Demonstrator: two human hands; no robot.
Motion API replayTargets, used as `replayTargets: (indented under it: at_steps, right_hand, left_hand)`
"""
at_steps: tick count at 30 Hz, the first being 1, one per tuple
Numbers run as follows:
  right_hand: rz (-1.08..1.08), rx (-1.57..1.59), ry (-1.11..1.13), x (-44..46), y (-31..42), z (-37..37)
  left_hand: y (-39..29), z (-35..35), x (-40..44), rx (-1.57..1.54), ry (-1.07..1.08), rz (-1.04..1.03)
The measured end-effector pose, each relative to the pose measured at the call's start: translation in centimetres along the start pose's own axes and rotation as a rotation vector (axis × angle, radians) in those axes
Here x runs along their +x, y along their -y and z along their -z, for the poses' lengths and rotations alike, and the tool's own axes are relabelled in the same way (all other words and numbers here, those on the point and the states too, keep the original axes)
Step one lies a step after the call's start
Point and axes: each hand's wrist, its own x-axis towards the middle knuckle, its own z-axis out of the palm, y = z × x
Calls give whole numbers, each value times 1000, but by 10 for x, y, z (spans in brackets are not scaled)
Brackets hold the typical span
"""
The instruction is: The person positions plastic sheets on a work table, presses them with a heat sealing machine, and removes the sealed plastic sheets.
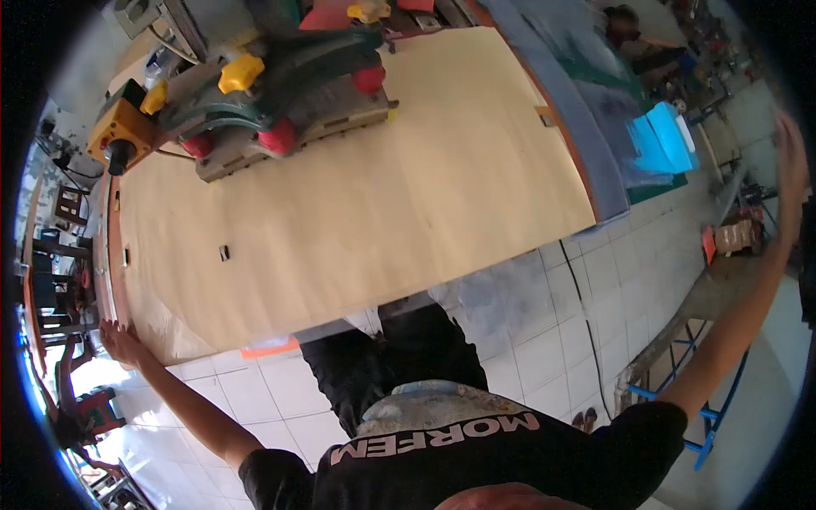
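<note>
My left hand (124, 343) is at the near left corner of a large sheet of brown paper (357, 221) spread over the table. Its fingers are outstretched, and I see nothing held in them. Whether the palm presses on the paper or only the table edge, I cannot tell. Far out to the right, my right hand (790, 144) is raised with straight fingers, away from the table and holding nothing visible. A small dark metal piece (224, 252) lies on the paper, and another small piece (126, 257) sits by its left edge.
A dark green machine frame (297, 85) with yellow knobs and red pads stands over the far side. An orange control box (123, 136) is at its left. A bright blue object (665, 140) lies at right. A black cable (586, 314) crosses the tiled floor near blue metal legs (710, 425).
</note>
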Motion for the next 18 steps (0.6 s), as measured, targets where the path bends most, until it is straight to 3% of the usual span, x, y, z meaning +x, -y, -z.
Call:
replayTargets:
  at_steps: [1,3,4,5,6,8,9,11,13,17,18]
  right_hand:
    - [24,610,-326,2,-11,0]
    - [36,1300,-655,34,7,37]
    - [-60,1224,-398,53,34,69]
    - [-4,1331,-462,83,75,63]
    - [-92,1279,-303,85,97,108]
    - [7,1353,-5,109,126,158]
    - [-7,1445,91,153,175,145]
    - [-58,1608,-20,183,218,164]
    - [-149,1841,248,208,235,195]
    - [-125,2006,325,261,254,238]
    - [-110,1881,260,271,252,251]
  left_hand:
    - [-1,3,-5,-2,-33,7]
    - [-9,-10,0,-19,-73,9]
    - [-20,-14,-12,-15,-103,57]
    - [-28,-17,-15,-14,-137,97]
    - [-18,-12,-10,-24,-154,94]
    - [9,0,3,5,-44,-22]
    - [9,1,5,-3,-65,-28]
    - [6,-1,2,51,-63,-42]
    - [-10,-8,-10,59,-88,-23]
    - [-26,-17,-20,58,-114,30]
    - [-31,-19,-23,55,-122,28]
